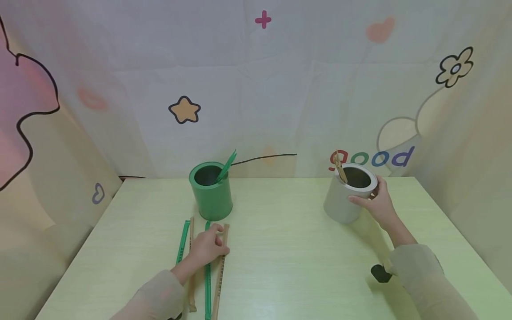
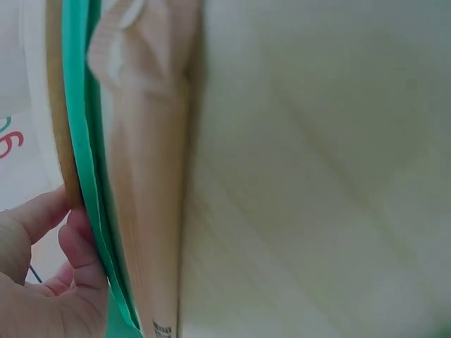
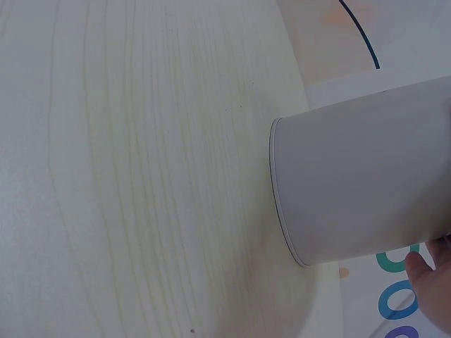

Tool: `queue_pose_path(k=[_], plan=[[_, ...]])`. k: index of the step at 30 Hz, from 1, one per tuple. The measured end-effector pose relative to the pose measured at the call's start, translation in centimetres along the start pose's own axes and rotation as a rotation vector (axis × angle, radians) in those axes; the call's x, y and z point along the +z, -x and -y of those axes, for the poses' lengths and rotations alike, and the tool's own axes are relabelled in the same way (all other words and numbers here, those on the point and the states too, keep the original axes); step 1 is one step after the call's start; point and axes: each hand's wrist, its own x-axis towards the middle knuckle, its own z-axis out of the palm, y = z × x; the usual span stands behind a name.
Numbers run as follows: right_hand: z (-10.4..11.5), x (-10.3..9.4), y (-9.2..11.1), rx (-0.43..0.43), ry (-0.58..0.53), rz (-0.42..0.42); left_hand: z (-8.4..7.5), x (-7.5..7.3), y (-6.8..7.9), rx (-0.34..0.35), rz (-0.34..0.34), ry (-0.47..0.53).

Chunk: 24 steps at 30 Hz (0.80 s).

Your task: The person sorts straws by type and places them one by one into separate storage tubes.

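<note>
My left hand (image 1: 206, 248) pinches the rightmost brown paper-wrapped straw (image 1: 219, 284) near its upper part; in the left wrist view thumb and fingertip meet at its edge. Beside it lies a green wrapped straw (image 1: 208, 289), partly under the hand. Further left are another brown wrapped straw (image 1: 192, 284) and a green one (image 1: 183, 242). With thumb and fingers at the rim, my right hand (image 1: 378, 202) grips a light grey cup (image 1: 340, 204) that has a brown wrapped straw (image 1: 340, 168) leaning in it. The cup's plain side (image 3: 359, 176) fills much of the right wrist view.
A green cup (image 1: 212, 202) stands just beyond the straws, with a green wrapped straw (image 1: 227, 165) leaning out of it. Behind the pale wooden table (image 1: 280, 258) hangs a printed cloth backdrop (image 1: 248, 111).
</note>
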Motion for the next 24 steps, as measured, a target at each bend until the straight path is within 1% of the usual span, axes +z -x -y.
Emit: queue_pose_path(k=[6, 12, 16, 19, 24], plan=[[0.2, 0.1, 0.0, -0.009, -0.01, -0.004, -0.1, 0.2, 0.1, 0.048, 0.02, -0.012], [0.0, 0.1, 0.0, -0.006, -0.006, -0.001, -0.5, 0.3, 0.2, 0.048, 0.033, 0.024], [-0.2, 0.0, -0.1, -0.001, -0.003, 0.001, -0.7, 0.3, 0.1, 0.021, 0.056, 0.09], [-0.3, 0.0, -0.1, 0.002, -0.004, 0.002, -1.0, 0.3, 0.0, 0.007, 0.079, 0.17], [-0.3, 0.0, -0.1, -0.002, -0.002, -0.004, -1.7, 0.0, 0.0, 0.024, 0.121, 0.28]])
